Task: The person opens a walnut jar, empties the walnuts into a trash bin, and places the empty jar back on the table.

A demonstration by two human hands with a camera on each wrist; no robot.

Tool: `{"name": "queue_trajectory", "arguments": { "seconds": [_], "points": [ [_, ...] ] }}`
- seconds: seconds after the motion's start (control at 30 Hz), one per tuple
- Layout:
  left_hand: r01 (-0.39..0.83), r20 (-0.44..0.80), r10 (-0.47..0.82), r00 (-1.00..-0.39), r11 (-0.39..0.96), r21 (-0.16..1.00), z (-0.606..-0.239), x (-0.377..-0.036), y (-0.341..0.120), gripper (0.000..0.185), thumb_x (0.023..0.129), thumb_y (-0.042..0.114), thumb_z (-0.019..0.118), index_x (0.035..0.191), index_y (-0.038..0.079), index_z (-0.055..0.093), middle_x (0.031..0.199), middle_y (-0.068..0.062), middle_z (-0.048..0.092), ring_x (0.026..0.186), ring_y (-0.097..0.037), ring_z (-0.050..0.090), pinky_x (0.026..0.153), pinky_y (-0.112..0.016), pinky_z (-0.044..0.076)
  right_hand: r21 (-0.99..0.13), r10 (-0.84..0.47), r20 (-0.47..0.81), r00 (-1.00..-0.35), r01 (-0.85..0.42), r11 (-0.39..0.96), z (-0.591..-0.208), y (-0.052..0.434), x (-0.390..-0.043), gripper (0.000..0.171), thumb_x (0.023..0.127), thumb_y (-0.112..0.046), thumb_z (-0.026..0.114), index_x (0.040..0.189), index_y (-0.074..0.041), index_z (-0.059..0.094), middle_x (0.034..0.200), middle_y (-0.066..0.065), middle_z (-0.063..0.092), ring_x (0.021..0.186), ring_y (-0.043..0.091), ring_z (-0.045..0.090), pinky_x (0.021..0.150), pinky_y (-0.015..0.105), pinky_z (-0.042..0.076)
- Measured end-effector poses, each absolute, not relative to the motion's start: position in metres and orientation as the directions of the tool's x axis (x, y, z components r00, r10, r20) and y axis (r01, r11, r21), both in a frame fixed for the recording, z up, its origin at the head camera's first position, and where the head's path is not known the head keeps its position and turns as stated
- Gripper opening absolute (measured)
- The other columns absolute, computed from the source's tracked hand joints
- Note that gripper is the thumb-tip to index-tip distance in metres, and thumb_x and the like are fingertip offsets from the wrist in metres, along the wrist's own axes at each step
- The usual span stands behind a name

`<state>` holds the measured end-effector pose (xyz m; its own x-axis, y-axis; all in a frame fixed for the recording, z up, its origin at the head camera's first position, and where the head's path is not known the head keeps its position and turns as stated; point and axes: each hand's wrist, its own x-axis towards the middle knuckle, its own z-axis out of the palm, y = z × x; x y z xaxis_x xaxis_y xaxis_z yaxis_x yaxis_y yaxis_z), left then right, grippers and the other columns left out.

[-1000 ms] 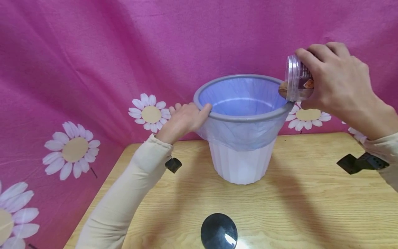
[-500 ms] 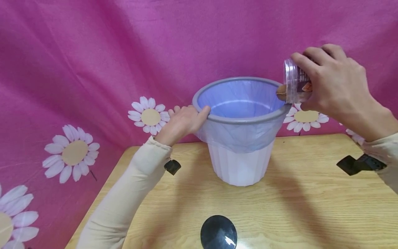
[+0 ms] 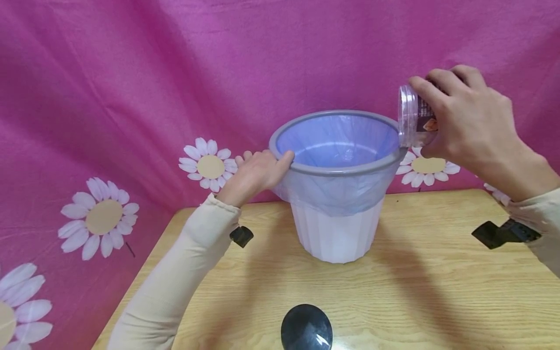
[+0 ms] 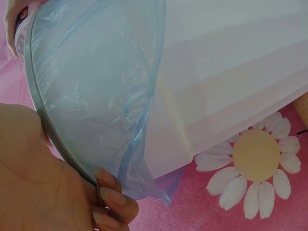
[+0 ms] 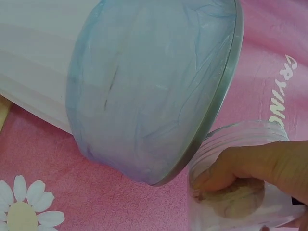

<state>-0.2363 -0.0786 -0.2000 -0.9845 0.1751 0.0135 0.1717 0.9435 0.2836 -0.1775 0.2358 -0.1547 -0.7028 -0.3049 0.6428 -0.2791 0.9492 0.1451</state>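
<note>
A white fluted waste bin (image 3: pixel 337 233) stands upright on the table, its grey rim (image 3: pixel 345 170) holding a thin bluish bin liner (image 3: pixel 337 192) folded down outside. My left hand (image 3: pixel 258 175) grips the rim at the left, thumb on top; its curled fingers (image 4: pixel 113 197) show in the left wrist view. My right hand (image 3: pixel 477 114) holds a clear plastic jar (image 3: pixel 408 116) with a dark label, lying sideways, its uncapped mouth right at the rim's right side and facing the bin. Through the jar wall in the right wrist view shows a brownish round shape (image 5: pixel 240 198), partly behind my thumb.
A glossy black round lid (image 3: pixel 306 328) lies near the front of the wooden table (image 3: pixel 420 311). Behind hangs a pink cloth (image 3: pixel 262 63) with white daisies, close to the table's back edge. A black camera mount (image 3: pixel 241 236) sits at the left wrist.
The brown round piece sticking out of the jar's mouth earlier no longer shows there. The jar has shifted slightly left and down in view. My left hand keeps its hold on the rim.
</note>
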Motion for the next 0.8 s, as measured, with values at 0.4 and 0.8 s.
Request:
{"name": "queue_trajectory", "arguments": {
  "seconds": [0.4, 0.8],
  "points": [
    [0.172, 0.0, 0.18, -0.984, 0.941, 0.29, -0.1986, -0.2366, -0.0773, 0.064, 0.094, 0.054, 0.02, 0.116, 0.006, 0.057, 0.122, -0.015, 0.052, 0.106, -0.035, 0.036, 0.099, -0.051, 0.023, 0.183, -0.332, 0.659, -0.675, -0.284, 0.941, -0.1549, 0.237, -0.1783, 0.108, 0.04, -0.011, 0.089, 0.138, -0.012, 0.043, 0.133, 0.02, 0.044, 0.126, 0.044, 0.033, 0.065, 0.074, 0.042],
    [0.173, 0.004, 0.18, -0.984, 0.94, 0.292, -0.1994, -0.2376, -0.0765, 0.063, 0.094, 0.055, 0.019, 0.113, 0.007, 0.057, 0.116, -0.014, 0.051, 0.104, -0.034, 0.036, 0.098, -0.05, 0.024, 0.314, -0.437, 0.704, -0.56, -0.306, 0.899, -0.1582, 0.2382, -0.1813, 0.102, 0.044, -0.011, 0.089, 0.135, -0.009, 0.041, 0.125, 0.023, 0.044, 0.118, 0.046, 0.036, 0.063, 0.071, 0.044]
  ]
}}
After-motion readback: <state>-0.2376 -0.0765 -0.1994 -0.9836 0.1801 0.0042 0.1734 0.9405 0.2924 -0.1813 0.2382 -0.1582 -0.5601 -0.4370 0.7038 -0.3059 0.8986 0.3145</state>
